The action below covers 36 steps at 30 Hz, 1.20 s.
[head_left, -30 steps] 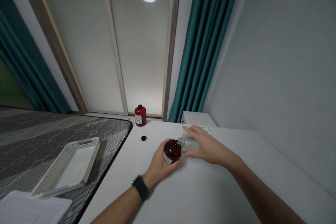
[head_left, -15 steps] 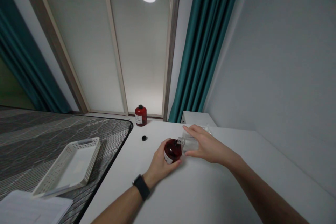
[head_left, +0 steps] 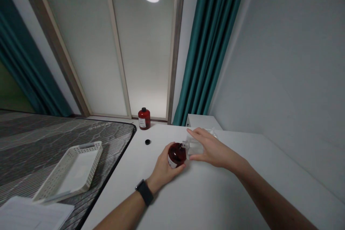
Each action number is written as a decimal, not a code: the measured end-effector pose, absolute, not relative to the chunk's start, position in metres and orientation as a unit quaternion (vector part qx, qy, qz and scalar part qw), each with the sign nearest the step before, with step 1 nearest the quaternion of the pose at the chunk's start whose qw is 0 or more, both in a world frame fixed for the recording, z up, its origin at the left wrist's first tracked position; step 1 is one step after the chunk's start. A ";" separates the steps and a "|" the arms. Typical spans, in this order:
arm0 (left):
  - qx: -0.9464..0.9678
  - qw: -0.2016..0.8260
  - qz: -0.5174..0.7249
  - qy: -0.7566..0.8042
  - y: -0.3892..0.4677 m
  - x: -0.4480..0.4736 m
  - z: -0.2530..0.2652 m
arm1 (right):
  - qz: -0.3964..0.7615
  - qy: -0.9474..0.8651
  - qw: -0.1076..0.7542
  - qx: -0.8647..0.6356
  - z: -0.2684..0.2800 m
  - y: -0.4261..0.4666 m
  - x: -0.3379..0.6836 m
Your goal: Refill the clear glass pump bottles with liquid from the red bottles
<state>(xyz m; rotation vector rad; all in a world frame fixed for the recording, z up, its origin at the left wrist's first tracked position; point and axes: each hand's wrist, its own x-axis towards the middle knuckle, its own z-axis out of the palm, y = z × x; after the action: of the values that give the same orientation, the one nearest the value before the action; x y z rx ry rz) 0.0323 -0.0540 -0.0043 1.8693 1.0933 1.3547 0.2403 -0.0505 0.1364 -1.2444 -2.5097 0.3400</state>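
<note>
Red bottle (head_left: 178,154) sits clasped inside the left grip (head_left: 163,170) — right grip (head_left: 212,150) holds clear container (head_left: 195,147).

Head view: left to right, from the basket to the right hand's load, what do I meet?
White basket → standing red bottle → tilted red bottle in the left hand → clear container in the right hand.

There are two red bottles (head_left: 177,153) (head_left: 144,119), one clear bottle (head_left: 194,147), one loose cap (head_left: 147,142).

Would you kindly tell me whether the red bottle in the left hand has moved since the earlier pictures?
No; the red bottle in the left hand shows no visible shift against the door frame.
</note>
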 end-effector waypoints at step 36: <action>0.703 0.296 0.502 0.407 -0.052 0.031 -0.006 | 0.095 -0.896 0.166 -0.402 0.130 -0.042 0.245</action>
<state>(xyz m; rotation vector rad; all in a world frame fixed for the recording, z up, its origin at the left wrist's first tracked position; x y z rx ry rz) 0.0312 -0.0519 -0.0062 1.8704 1.0839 1.3353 0.2445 -0.0420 0.1297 -1.1440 -2.5501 0.2718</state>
